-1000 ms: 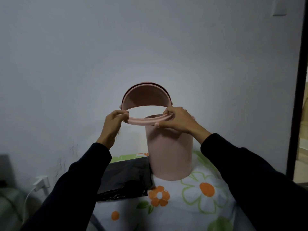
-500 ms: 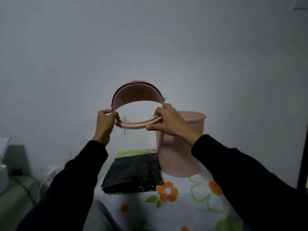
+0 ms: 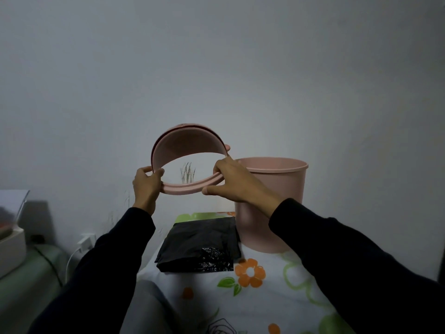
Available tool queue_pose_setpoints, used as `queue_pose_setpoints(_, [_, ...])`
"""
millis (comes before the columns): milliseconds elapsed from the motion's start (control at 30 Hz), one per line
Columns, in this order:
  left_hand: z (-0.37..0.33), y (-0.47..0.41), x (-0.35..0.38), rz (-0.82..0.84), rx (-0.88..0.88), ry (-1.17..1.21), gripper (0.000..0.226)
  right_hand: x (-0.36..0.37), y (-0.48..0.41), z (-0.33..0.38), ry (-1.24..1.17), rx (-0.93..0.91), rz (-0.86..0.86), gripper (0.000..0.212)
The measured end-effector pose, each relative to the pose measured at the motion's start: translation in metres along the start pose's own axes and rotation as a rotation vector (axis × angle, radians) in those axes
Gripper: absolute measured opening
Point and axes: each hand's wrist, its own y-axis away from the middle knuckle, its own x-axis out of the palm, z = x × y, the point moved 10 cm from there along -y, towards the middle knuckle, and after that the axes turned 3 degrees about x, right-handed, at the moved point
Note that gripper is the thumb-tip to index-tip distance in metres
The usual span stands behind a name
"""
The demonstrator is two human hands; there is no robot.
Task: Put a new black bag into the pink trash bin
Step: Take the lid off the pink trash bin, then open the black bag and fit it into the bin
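Left hand (image 3: pixel 147 183) and right hand (image 3: pixel 237 182) clutched the lid ring (image 3: pixel 190 186), aloft left of the pink trash bin (image 3: pixel 291 194). Black bag (image 3: pixel 199 242) lay folded beside it, perhaps touching. Next, I'd say, the lid wanted setting down.

A bed with a white sheet (image 3: pixel 212 292), printed with orange flowers (image 3: pixel 250 272) and green leaves, carries the things. The bin (image 3: pixel 284 186) stands upright on it at the far end, close to the wall. The bag (image 3: pixel 199 242) lies flat and folded on the sheet just left of the bin's base, and may be touching it. Its near right corner is crinkled and shiny. To the left, lower and apart, is a green surface (image 3: pixel 26 280), perhaps another mattress. A white box (image 3: pixel 9 247) sits on it at the frame's edge, and a dark cable (image 3: pixel 51 265) runs across it.
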Motion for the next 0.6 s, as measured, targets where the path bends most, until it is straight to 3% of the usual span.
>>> queue_pose_setpoints(400, [0.033, 0.005, -0.005, 0.031, 0.044, -0.177, 0.028, 0.05, 0.015, -0.009, -0.189, 0.053, 0.142, 0.044])
queue_pose_setpoints(600, [0.062, 0.002, 0.001, 0.08, 0.041, -0.245, 0.034, 0.072, 0.025, -0.021, -0.255, 0.065, 0.18, 0.039])
